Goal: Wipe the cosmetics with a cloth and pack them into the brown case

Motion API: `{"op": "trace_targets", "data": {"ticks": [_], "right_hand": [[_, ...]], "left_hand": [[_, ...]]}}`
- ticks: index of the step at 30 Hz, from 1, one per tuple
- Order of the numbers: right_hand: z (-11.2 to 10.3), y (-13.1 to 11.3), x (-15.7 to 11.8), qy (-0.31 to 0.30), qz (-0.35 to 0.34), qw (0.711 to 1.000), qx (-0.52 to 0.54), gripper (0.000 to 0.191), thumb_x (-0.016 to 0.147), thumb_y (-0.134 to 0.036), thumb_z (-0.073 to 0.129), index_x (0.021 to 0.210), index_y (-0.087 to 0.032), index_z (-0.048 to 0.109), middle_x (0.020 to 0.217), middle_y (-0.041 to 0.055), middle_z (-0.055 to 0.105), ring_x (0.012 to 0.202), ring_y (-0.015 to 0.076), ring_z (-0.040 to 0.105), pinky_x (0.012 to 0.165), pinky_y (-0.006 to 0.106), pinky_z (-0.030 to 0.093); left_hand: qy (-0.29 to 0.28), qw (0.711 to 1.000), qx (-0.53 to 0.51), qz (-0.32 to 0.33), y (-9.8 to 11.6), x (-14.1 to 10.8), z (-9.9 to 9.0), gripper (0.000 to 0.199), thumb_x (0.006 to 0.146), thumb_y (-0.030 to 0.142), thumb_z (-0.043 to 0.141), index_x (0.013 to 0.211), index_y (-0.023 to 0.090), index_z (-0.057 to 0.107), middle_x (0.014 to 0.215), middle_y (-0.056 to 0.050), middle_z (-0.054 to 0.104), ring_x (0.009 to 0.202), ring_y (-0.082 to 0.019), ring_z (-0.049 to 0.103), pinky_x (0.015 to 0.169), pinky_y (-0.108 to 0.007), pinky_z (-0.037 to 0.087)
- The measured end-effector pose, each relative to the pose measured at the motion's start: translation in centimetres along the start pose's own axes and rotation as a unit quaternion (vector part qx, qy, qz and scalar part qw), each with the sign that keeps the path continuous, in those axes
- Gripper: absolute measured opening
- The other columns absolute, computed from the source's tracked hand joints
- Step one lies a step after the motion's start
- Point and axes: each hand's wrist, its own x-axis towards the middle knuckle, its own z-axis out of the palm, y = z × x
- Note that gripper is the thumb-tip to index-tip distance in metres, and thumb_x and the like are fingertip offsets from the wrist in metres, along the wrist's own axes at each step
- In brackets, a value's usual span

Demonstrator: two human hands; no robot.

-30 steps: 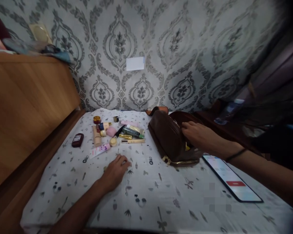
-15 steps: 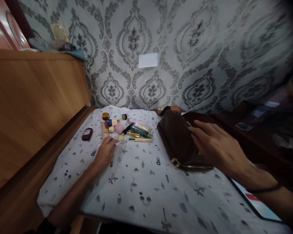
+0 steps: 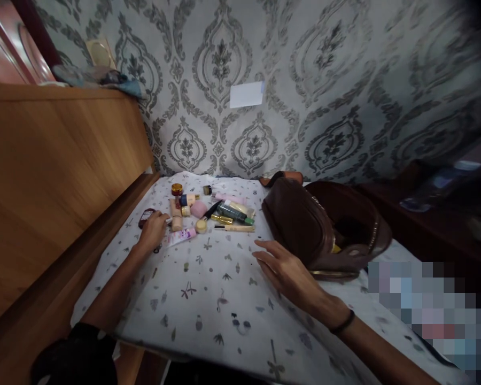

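Observation:
My left hand (image 3: 153, 231) reaches to the left edge of the cosmetics group. Its fingers overlap the dark red bottle (image 3: 146, 217), thumb apart from them; whether they touch it I cannot tell. Beside this hand lie a beige tube (image 3: 177, 215) and a pink-and-purple tube (image 3: 181, 236). My right hand (image 3: 291, 274) hovers over the patterned sheet with fingers stretched out, holding nothing. Just beyond it stands a brown leather bag (image 3: 294, 214), its zipped mouth open. Between the hands lie a pink sponge (image 3: 199, 208), a dark green tube (image 3: 231, 212) and a gold tube (image 3: 222, 219).
A wooden cabinet (image 3: 64, 160) borders the left side. Patterned wallpaper (image 3: 220, 59) covers the wall behind. At the back right is a clear plastic bottle (image 3: 441, 184). A round gold-lidded jar (image 3: 177, 189) sits at the far left of the group.
My left hand has moved left from the pink-and-purple tube, which now lies uncovered. My right hand has come off the bag, moving left and toward me.

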Motion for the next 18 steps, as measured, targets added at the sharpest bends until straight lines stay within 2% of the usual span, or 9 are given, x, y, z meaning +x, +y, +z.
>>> {"op": "trace_targets", "data": {"ticks": [3,6,10,14,16,18], "right_hand": [[1.6,-0.6,0.4,-0.006,0.011,0.999,0.033,0.022,0.093,-0.012,0.050,0.098,-0.019,0.070,0.117,0.0142,0.069,0.107,0.0257,0.067,0.088,0.043,0.061],[2.9,-1.4,1.2,-0.021,0.020,0.997,0.067,0.022,0.092,-0.012,0.050,0.097,-0.019,0.071,0.118,0.0138,0.069,0.110,0.0254,0.066,0.091,0.043,0.060],[4.7,-2.7,2.3,-0.041,0.035,0.991,0.119,0.023,0.091,-0.010,0.051,0.098,-0.018,0.072,0.118,0.0133,0.069,0.108,0.0241,0.066,0.091,0.040,0.060],[6.3,-3.3,2.2,-0.017,0.050,0.983,0.175,0.023,0.093,-0.013,0.050,0.097,-0.019,0.072,0.115,0.0128,0.069,0.106,0.0236,0.067,0.092,0.042,0.060],[6.7,-3.3,1.9,-0.003,0.056,0.980,0.189,0.023,0.094,-0.015,0.049,0.099,-0.020,0.072,0.116,0.0128,0.069,0.107,0.0241,0.067,0.093,0.044,0.059],[7.0,-3.2,1.6,0.002,0.061,0.979,0.196,0.024,0.094,-0.016,0.050,0.100,-0.020,0.072,0.116,0.0126,0.070,0.108,0.0245,0.067,0.095,0.045,0.058]], "left_hand": [[-0.001,1.000,0.001,-0.007,-1.0,-0.5,-0.3,0.028,0.085,0.013,0.045,0.090,0.019,0.072,0.091,-0.008,0.061,0.096,-0.024,0.058,0.089,-0.037,0.049],[0.018,1.000,-0.005,-0.013,-1.2,-0.4,-0.5,0.029,0.087,0.015,0.044,0.096,0.016,0.072,0.093,-0.010,0.061,0.096,-0.025,0.059,0.089,-0.039,0.049],[0.035,0.999,-0.023,-0.011,0.4,-0.4,0.3,0.033,0.091,0.015,0.042,0.107,0.015,0.070,0.096,-0.010,0.061,0.096,-0.024,0.059,0.089,-0.038,0.050],[0.020,0.999,-0.035,0.007,2.7,-1.3,1.5,0.035,0.095,0.016,0.041,0.117,0.017,0.068,0.099,-0.007,0.062,0.094,-0.020,0.060,0.089,-0.033,0.050],[0.014,0.999,-0.029,0.005,3.2,-1.6,1.3,0.035,0.095,0.017,0.041,0.117,0.019,0.068,0.100,-0.007,0.062,0.095,-0.019,0.059,0.090,-0.032,0.051],[0.015,1.000,-0.010,-0.013,2.9,-1.5,0.3,0.035,0.094,0.015,0.040,0.114,0.019,0.069,0.101,-0.007,0.062,0.099,-0.020,0.059,0.093,-0.033,0.050]]}}
